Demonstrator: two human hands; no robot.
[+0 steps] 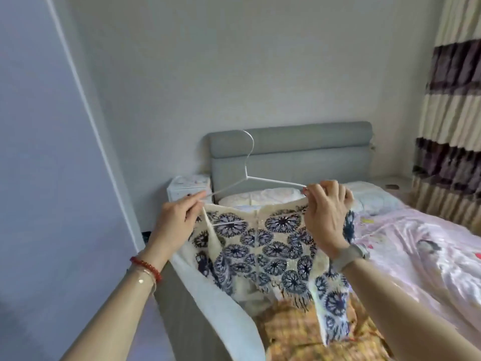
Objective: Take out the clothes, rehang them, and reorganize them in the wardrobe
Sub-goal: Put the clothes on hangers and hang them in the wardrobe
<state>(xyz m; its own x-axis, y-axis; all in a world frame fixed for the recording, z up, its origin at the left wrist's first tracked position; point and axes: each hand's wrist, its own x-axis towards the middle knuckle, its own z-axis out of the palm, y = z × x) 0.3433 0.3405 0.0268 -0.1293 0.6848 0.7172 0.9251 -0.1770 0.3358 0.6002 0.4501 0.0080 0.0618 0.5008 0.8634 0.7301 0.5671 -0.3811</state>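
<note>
Item: cream dress with navy medallions, hanging at 6 o'clock over the bed, being threaded onto white hanger; left hand and right hand pinching straps at hanger tips, best seated evenly, level.

One head camera, looking forward and down across the bed.

You see the room from your own head height, at the foot-side corner of the bed, facing the grey headboard and the wall behind it. Your left hand and right hand sit close in mid-frame, forearms entering from below. The wide lens bends the edges, so the curtain at the right probably hangs straighter than it looks. No second view shares this scene.
</note>
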